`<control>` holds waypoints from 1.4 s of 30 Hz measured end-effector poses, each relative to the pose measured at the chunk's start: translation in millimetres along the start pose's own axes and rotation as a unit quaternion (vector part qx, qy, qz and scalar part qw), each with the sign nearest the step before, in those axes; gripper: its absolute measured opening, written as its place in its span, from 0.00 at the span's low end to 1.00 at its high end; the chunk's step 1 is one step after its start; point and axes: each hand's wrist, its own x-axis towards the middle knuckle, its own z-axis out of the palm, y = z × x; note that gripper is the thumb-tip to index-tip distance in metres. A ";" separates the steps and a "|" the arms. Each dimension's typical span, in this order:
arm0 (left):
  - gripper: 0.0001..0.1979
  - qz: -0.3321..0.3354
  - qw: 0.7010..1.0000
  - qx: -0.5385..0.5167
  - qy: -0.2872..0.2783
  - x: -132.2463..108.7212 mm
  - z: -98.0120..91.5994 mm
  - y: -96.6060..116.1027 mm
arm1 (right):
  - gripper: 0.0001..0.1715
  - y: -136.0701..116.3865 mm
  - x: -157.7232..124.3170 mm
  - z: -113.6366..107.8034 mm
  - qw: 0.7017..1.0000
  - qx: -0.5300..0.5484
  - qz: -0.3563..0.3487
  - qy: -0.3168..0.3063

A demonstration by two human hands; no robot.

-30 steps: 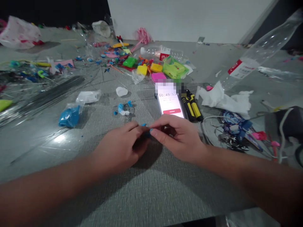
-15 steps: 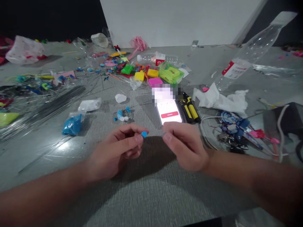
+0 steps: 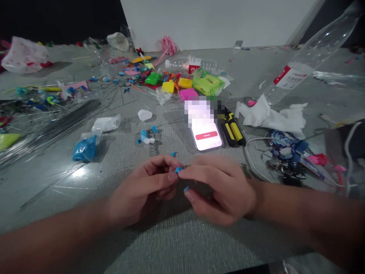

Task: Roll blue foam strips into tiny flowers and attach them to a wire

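One blue piece [image 3: 178,170] in hand, apparently unfinished.
Left hand [image 3: 145,182] pinches it over the table [image 3: 159,236]; right hand [image 3: 225,186] spread, index touching it, thumb bearing a blue bit [image 3: 186,189]. Beyond: blue-and-white cluster [image 3: 146,137] seemingly formed, bagged blue lump [image 3: 84,147] left.

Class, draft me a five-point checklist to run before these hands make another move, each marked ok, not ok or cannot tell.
1. Blue piece secured: ok, pinched between thumb and finger of the left hand.
2. Right hand bare: not ok, a small blue bit sits at its thumb tip.
3. Right index finger pressing the blue piece: cannot tell, its tip is there but pressure doesn't show.
4. Phone clear of both hands: ok, it lies just beyond them.
5. Blue packet sealed: cannot tell, its wrap is unclear.
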 end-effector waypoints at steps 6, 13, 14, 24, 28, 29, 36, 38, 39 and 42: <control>0.09 -0.054 0.998 -0.009 0.018 -0.1 2.9 6.1 | 0.20 1.5 1.2 -0.1 1.000 0.003 0.029 -0.006; 0.12 -0.063 0.998 -0.017 -0.004 3.2 1.4 7.7 | 0.19 5.7 1.7 -2.6 0.988 0.115 0.104 -0.009; 0.12 -0.067 0.997 -0.025 -0.004 3.4 0.4 7.3 | 0.19 6.5 1.8 -2.9 0.988 0.117 0.099 -0.006; 0.11 -0.046 0.996 -0.055 -0.045 2.6 -2.8 4.2 | 0.24 6.7 4.0 -2.5 0.992 0.115 0.059 -0.011; 0.08 -0.038 0.997 -0.062 -0.033 1.0 -6.2 0.4 | 0.23 6.6 5.1 -2.7 0.994 0.104 0.033 -0.012; 0.08 -0.036 0.997 -0.064 -0.029 0.8 -7.3 -0.4 | 0.23 6.6 5.3 -2.8 0.994 0.101 0.032 -0.013; 0.07 -0.025 0.996 -0.081 -0.009 1.8 -8.4 -3.8 | 0.24 8.4 4.0 -1.4 0.997 0.068 0.007 -0.022; 0.08 -0.014 0.996 -0.086 -0.009 1.7 -7.5 -4.3 | 0.27 8.9 3.6 -0.7 0.998 0.055 -0.002 -0.032; 0.07 -0.010 0.996 -0.088 -0.012 1.6 -7.1 -4.5 | 0.27 8.9 3.4 -0.3 0.998 0.046 -0.007 -0.036; 0.07 -0.007 0.995 -0.096 -0.021 1.3 -5.9 -4.4 | 0.28 8.7 2.0 1.0 0.999 0.023 -0.021 -0.041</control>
